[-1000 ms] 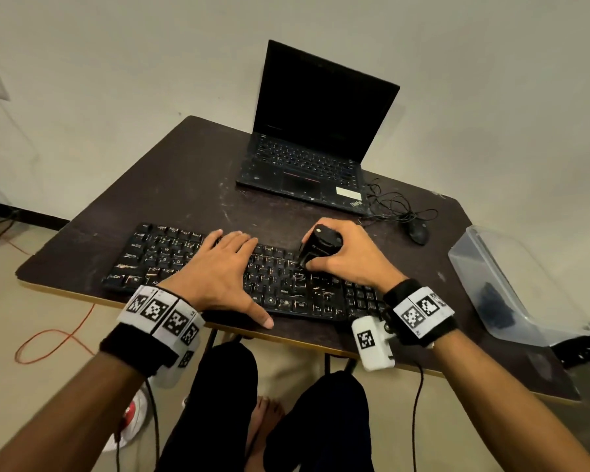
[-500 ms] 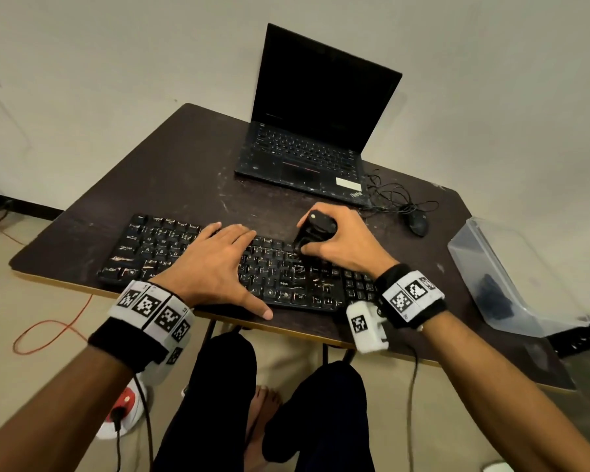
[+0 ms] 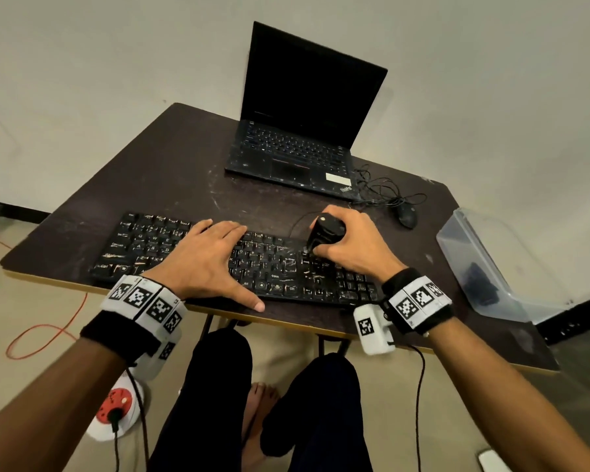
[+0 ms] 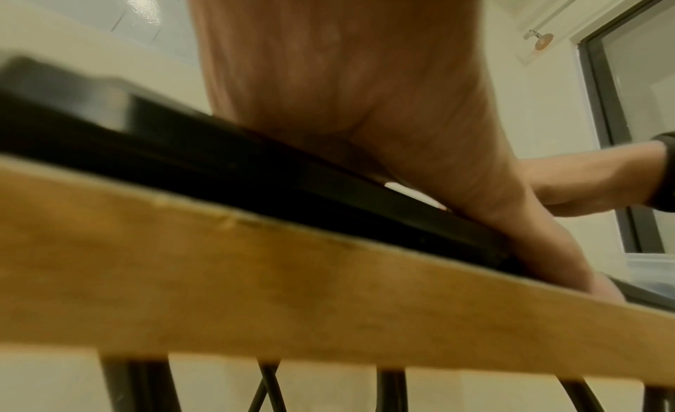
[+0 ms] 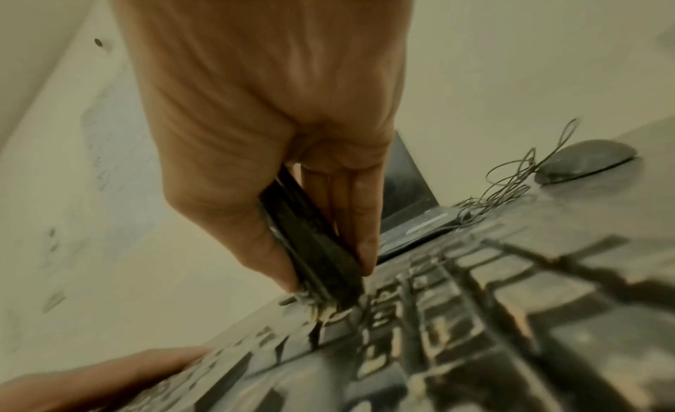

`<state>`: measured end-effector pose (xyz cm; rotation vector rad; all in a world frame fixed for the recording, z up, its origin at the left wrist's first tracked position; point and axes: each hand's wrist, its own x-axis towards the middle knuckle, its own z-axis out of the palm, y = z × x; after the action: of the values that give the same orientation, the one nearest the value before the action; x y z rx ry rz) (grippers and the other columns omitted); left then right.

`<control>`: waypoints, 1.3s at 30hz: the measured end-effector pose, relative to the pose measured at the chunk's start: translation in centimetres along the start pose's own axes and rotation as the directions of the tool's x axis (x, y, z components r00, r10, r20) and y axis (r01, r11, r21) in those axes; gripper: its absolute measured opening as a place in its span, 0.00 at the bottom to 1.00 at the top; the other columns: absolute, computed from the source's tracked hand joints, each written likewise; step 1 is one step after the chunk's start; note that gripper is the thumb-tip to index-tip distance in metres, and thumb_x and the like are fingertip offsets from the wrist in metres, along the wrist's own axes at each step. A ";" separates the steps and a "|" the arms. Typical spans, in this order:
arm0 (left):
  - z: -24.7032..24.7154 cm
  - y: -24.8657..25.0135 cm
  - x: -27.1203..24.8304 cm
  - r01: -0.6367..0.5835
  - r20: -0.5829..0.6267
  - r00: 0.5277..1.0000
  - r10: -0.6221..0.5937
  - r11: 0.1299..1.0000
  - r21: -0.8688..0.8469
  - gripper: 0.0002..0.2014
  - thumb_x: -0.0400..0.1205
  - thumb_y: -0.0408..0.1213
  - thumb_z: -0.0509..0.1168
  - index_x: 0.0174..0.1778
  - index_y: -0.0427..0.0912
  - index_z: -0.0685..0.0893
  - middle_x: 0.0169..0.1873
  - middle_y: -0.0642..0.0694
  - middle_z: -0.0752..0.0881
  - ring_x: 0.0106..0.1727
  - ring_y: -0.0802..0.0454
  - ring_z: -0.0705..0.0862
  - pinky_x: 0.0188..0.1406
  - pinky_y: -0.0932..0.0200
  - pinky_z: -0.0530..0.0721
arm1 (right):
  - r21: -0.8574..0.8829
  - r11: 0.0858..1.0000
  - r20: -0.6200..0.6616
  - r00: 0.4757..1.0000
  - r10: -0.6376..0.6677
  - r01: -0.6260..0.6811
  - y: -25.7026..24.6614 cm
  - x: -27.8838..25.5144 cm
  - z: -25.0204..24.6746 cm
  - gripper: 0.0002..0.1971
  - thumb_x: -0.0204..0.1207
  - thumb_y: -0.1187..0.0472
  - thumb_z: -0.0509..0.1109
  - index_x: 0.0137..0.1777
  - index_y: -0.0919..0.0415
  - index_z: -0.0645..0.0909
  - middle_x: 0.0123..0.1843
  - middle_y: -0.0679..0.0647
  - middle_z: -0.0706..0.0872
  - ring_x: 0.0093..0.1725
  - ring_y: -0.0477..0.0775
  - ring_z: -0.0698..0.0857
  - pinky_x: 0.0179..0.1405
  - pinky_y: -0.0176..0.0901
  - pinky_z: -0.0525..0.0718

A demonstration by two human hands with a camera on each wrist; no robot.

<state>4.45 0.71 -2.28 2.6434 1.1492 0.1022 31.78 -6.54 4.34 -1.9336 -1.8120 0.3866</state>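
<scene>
Brush (image 5: 314, 245): black, standing tip-down on the keyboard (image 3: 140, 240), right of its middle, with pale bristles touching the keycaps.
Right hand (image 3: 355, 245): pinches the brush between the thumb and straight fingers. Hold it low like this so the bristles reach into the gaps.
Left hand (image 3: 201, 264): lies flat, fingers spread over the middle keys, thumb at the front edge. Press down so the keyboard cannot slide on the table (image 3: 184, 172).
Stroke: use short flicks along each row, away from your left hand. Go lightly, or a cap may lift.
Watch: mouse (image 3: 406, 214) and its loose cable lie near, beyond your right hand, so sweep short of them.
</scene>
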 end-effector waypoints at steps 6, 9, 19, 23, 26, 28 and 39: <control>0.0 0.0 -0.1 0.010 0.004 1.000 -0.010 1.000 -0.011 0.83 0.45 0.96 0.53 0.92 0.44 0.54 0.90 0.50 0.59 0.91 0.53 0.55 0.92 0.48 0.41 | 0.004 0.998 -0.086 0.994 0.069 -0.068 2.8 -2.7 -1.0 0.15 0.66 0.63 0.84 0.49 0.50 0.87 0.44 0.46 0.93 0.45 0.47 0.92 0.51 0.54 0.92; 0.0 -0.1 0.0 0.012 0.002 1.000 -0.012 1.000 -0.017 0.82 0.46 0.96 0.55 0.92 0.45 0.55 0.90 0.50 0.59 0.91 0.54 0.55 0.92 0.49 0.41 | 0.025 0.990 -0.175 0.974 0.142 -0.140 4.3 -3.5 -2.0 0.15 0.65 0.63 0.85 0.49 0.51 0.86 0.43 0.46 0.93 0.46 0.50 0.92 0.51 0.55 0.93; 0.0 0.0 0.0 0.019 -0.020 1.000 -0.019 1.000 -0.010 0.82 0.44 0.95 0.55 0.92 0.45 0.57 0.90 0.51 0.62 0.90 0.55 0.58 0.92 0.51 0.42 | 0.011 0.984 -0.133 0.975 0.176 -0.176 6.3 -4.5 -3.6 0.15 0.66 0.62 0.87 0.50 0.51 0.88 0.45 0.45 0.94 0.49 0.48 0.92 0.56 0.51 0.91; 0.1 0.1 0.0 0.022 -0.020 1.000 -0.022 1.000 -0.016 0.83 0.44 0.96 0.55 0.92 0.45 0.58 0.90 0.51 0.62 0.90 0.55 0.59 0.91 0.52 0.41 | 0.079 0.973 -0.165 0.959 0.228 -0.218 7.4 -5.4 -4.3 0.16 0.65 0.64 0.88 0.49 0.52 0.88 0.45 0.46 0.94 0.49 0.48 0.93 0.56 0.48 0.90; 0.1 -0.1 0.0 0.021 -0.032 0.999 -0.022 1.000 -0.020 0.83 0.44 0.96 0.54 0.92 0.45 0.58 0.90 0.51 0.62 0.90 0.54 0.59 0.91 0.53 0.41 | 0.090 0.977 -0.085 0.976 0.200 -0.192 7.7 -6.9 -4.3 0.17 0.65 0.64 0.89 0.49 0.49 0.89 0.44 0.44 0.94 0.48 0.43 0.92 0.54 0.45 0.89; 0.2 0.0 -0.1 0.018 -0.043 0.999 -0.019 1.000 -0.020 0.82 0.45 0.96 0.54 0.92 0.45 0.59 0.89 0.51 0.63 0.89 0.54 0.60 0.91 0.53 0.41 | 0.143 0.970 -0.085 0.974 0.211 -0.198 7.9 -7.8 -4.3 0.17 0.66 0.66 0.89 0.50 0.50 0.89 0.45 0.44 0.94 0.48 0.42 0.92 0.54 0.43 0.87; 0.4 0.0 -0.2 0.018 -0.070 0.997 -0.019 1.000 -0.011 0.80 0.46 0.96 0.55 0.91 0.46 0.60 0.89 0.49 0.64 0.89 0.54 0.60 0.90 0.54 0.42 | 0.046 0.990 -0.111 0.984 0.139 -0.135 6.6 -9.2 -4.8 0.17 0.65 0.64 0.88 0.50 0.48 0.88 0.46 0.43 0.94 0.49 0.43 0.92 0.59 0.57 0.92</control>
<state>4.34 0.47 -2.63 2.6388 1.1918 0.1988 38.97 -16.47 4.15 -2.0174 -1.5941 0.3454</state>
